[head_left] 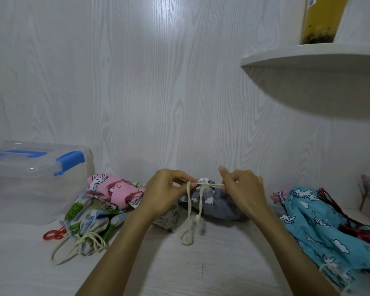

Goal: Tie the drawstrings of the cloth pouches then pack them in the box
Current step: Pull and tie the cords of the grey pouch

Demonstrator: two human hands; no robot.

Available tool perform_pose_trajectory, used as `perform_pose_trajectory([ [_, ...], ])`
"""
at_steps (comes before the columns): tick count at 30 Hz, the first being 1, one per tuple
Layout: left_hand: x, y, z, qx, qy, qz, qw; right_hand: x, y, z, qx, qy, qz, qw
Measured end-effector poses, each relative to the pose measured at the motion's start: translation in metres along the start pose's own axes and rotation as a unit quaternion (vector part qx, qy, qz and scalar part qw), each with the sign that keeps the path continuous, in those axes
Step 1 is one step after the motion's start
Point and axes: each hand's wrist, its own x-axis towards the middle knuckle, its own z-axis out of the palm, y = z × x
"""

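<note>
A grey pouch [218, 205] with white cloud prints lies on the white table in the middle. Its cream drawstring [209, 185] is knotted around the gathered neck. My left hand [165, 193] pinches the string on the left of the knot, and my right hand [241, 191] pinches it on the right. Two loose ends hang down in front and trail on the table. A clear plastic box [30, 189] with blue latches stands at the far left, its lid on.
A pink unicorn pouch [113, 190] and a green-and-blue print pouch [90, 223] with tied strings lie to the left. A teal unicorn pouch [320, 227] and a dark red one [363, 233] lie right. Red scissors [52, 234] sit near the box. A white shelf [320, 60] juts overhead.
</note>
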Motion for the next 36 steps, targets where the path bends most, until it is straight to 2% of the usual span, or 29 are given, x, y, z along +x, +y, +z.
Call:
perform_pose_trajectory([
  [2, 0.002, -0.002, -0.002, -0.009, 0.003, -0.007, 1.000, 0.005, -0.002, -0.008, 0.172, -0.073, 0.067, 0.980],
  [3, 0.002, -0.001, -0.003, -0.015, -0.005, -0.007, 1.000, 0.008, 0.000, -0.009, 0.176, -0.081, 0.069, 0.979],
  [5, 0.001, 0.001, -0.001, -0.007, -0.026, -0.003, 1.000, 0.008, 0.011, -0.005, -0.013, -0.019, 0.020, 1.000],
  [6, 0.002, 0.003, 0.001, 0.010, -0.033, -0.003, 0.999, 0.007, 0.015, 0.000, -0.080, 0.014, 0.009, 0.997],
  [7, 0.003, 0.003, 0.003, 0.031, -0.039, -0.007, 0.999, 0.006, 0.019, 0.004, -0.084, 0.003, 0.012, 0.996],
  [10, 0.007, 0.003, -0.009, 0.071, -0.114, -0.044, 0.990, 0.005, 0.021, 0.004, 0.110, -0.136, 0.047, 0.983],
  [12, 0.009, 0.006, -0.026, 0.093, -0.176, -0.068, 0.978, 0.006, 0.020, -0.004, 0.180, -0.218, 0.052, 0.958],
  [13, 0.011, 0.007, -0.032, 0.104, -0.177, -0.071, 0.976, 0.007, 0.024, -0.004, 0.186, -0.246, 0.056, 0.949],
  [15, 0.014, 0.013, -0.040, 0.111, -0.145, -0.048, 0.982, 0.008, 0.034, -0.001, 0.134, -0.291, 0.086, 0.944],
  [16, 0.015, 0.017, -0.040, 0.099, -0.154, -0.035, 0.982, 0.008, 0.039, 0.002, 0.080, -0.305, 0.112, 0.942],
  [19, 0.010, 0.020, -0.024, 0.128, -0.292, -0.040, 0.947, 0.007, 0.046, 0.010, -0.098, -0.334, 0.156, 0.924],
  [21, 0.004, 0.011, -0.005, 0.190, -0.361, -0.046, 0.912, 0.001, 0.041, 0.015, -0.165, -0.344, 0.131, 0.915],
  [22, 0.002, 0.003, 0.003, 0.207, -0.373, -0.047, 0.903, -0.002, 0.040, 0.019, -0.187, -0.334, 0.117, 0.916],
  [24, -0.001, -0.014, 0.015, 0.215, -0.355, -0.050, 0.908, -0.006, 0.045, 0.033, -0.197, -0.283, 0.104, 0.933],
  [27, -0.001, -0.024, 0.009, 0.253, -0.279, -0.059, 0.924, -0.008, 0.056, 0.051, -0.062, -0.187, 0.074, 0.978],
  [29, 0.003, -0.022, -0.008, 0.282, -0.195, -0.074, 0.936, -0.011, 0.049, 0.057, 0.098, -0.198, 0.067, 0.973],
  [30, 0.005, -0.022, -0.018, 0.287, -0.172, -0.095, 0.938, -0.013, 0.041, 0.060, 0.186, -0.226, 0.071, 0.954],
  [32, 0.007, -0.023, -0.034, 0.304, -0.205, -0.145, 0.919, -0.016, 0.030, 0.066, 0.293, -0.291, 0.071, 0.908],
  [34, 0.007, -0.022, -0.038, 0.334, -0.296, -0.173, 0.878, -0.017, 0.030, 0.074, 0.310, -0.316, 0.055, 0.895],
  [36, 0.007, -0.012, -0.033, 0.356, -0.315, -0.177, 0.862, -0.020, 0.032, 0.073, 0.320, -0.303, 0.066, 0.895],
])
